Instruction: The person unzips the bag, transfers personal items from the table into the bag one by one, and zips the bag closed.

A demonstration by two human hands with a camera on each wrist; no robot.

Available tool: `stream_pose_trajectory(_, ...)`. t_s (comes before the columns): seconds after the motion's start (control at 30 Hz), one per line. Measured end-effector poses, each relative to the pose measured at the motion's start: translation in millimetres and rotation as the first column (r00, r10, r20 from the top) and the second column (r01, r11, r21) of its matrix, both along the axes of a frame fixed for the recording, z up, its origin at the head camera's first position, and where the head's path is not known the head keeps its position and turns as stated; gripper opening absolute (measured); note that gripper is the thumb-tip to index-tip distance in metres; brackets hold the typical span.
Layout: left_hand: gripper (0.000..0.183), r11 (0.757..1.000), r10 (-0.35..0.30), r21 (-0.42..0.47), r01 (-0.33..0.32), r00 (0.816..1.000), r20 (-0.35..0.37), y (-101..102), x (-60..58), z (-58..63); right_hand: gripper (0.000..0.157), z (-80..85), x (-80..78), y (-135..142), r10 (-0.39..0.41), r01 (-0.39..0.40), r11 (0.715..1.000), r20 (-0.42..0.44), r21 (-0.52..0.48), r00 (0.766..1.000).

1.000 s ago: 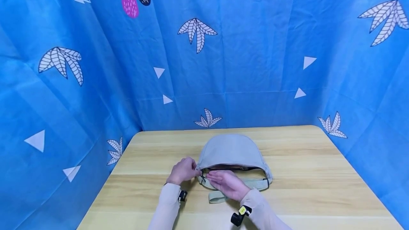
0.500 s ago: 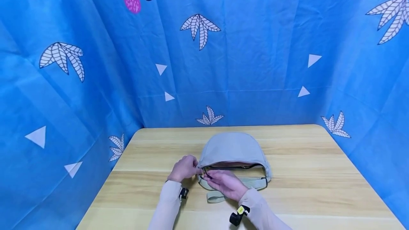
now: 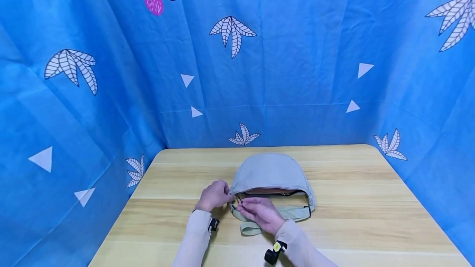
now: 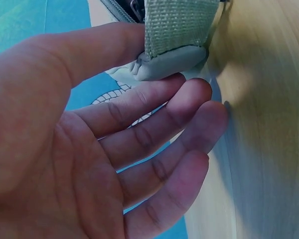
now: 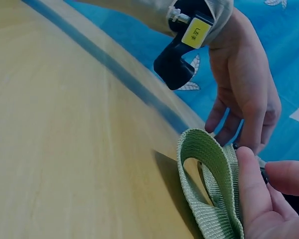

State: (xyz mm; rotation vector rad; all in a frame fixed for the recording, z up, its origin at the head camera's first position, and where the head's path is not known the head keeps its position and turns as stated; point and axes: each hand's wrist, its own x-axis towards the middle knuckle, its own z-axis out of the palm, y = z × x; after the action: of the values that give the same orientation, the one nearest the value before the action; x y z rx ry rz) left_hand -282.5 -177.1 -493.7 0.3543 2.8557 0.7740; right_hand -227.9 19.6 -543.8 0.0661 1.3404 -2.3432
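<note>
A pale grey waist bag (image 3: 270, 172) rests on the table, its zipped mouth facing me and partly gaping. My left hand (image 3: 214, 195) pinches the bag's left corner between thumb and index finger. In the left wrist view, the other fingers of that hand (image 4: 134, 134) stay loosely bent below the corner, beside the green webbing strap (image 4: 182, 25). Zipper teeth (image 4: 118, 11) run behind the thumb. My right hand (image 3: 262, 213) is palm up at the same corner, pinching the dark zipper pull (image 3: 240, 200) between thumb and fingers.
The strap's loose looped end (image 3: 250, 228) lies in front of the bag, beneath the right hand. A black buckle (image 3: 309, 211) sits at the bag's right end. Blue patterned curtains (image 3: 297, 52) enclose the wooden table (image 3: 371, 209). A camera (image 3: 274, 252) is strapped to the right wrist.
The right fingers have closed from a flatter pose onto the zipper pull. The left hand keeps its hold at the corner. The head view has shifted slightly.
</note>
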Motion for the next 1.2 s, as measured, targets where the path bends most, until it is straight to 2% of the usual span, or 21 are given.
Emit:
stream_pose_trajectory(0.23, 0.031, 1.0, 0.008, 0.002, -0.008, 1.0, 0.009, -1.3, -0.1, -2.6, 0.036, -3.3, -1.9, -3.3, -0.044, 0.044, 0.999, 0.0, 0.003, 0.999)
stream_pose_trajectory(0.57, 0.028, 1.0, 0.005, 0.003, -0.005, 1.0, -0.004, -3.3, -3.1, -4.6, 0.033, -2.2, -1.0, -2.9, -0.059, 0.06, 0.998, 0.026, -0.018, 0.998)
stream_pose_trajectory(0.97, 0.026, 0.998, 0.007, 0.057, -0.008, 1.0, 0.026, -2.9, -1.6, -2.9, 0.029, -1.7, -2.7, -1.8, -0.086, 0.087, 0.996, 0.027, -0.024, 0.996)
stream_pose_trajectory(1.2, 0.028, 0.997, 0.006, 0.081, -0.007, 1.0, 0.02, -3.3, -2.6, -5.6, 0.035, -2.6, -2.7, -0.3, -0.101, 0.102, 0.994, 0.042, -0.03, 0.994)
